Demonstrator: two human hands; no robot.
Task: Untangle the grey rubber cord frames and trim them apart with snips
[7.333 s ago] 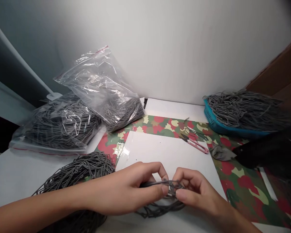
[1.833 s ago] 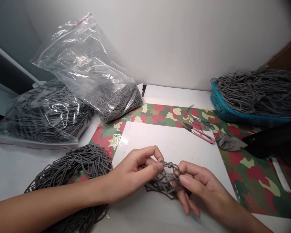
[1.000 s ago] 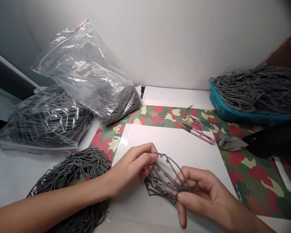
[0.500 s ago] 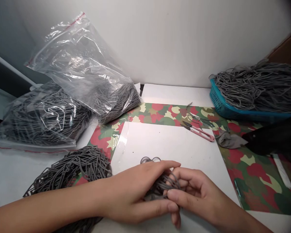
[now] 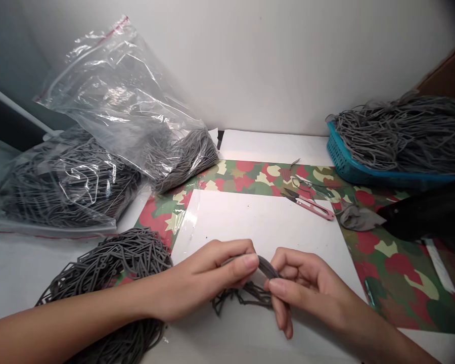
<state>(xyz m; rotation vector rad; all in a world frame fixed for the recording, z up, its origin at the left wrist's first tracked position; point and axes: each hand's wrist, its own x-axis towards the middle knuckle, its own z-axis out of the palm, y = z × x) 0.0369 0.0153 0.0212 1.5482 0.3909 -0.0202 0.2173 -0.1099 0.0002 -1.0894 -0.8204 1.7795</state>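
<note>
Sheet [image 5: 258, 222] is laid on the mat [image 5: 394, 273], mid-table. The left hand [image 5: 208, 283] and right hand [image 5: 307, 288] are met over the sheet's near part, with a tangled piece [image 5: 246, 296] pinched between them and trailing onto the sheet. A loose pile [image 5: 114, 263] is found left of the sheet, under the left forearm. Behind it a flat bag [image 5: 60, 187] is laid, and a second bag [image 5: 136, 126] is leaned over that toward the wall. Snips [image 5: 313, 205] are placed on the mat just beyond the sheet's far-right corner, with a scrap [image 5: 358, 217] just right of them. A basket [image 5: 349, 169] is set far right, heaped with strands [image 5: 398, 134]
</note>
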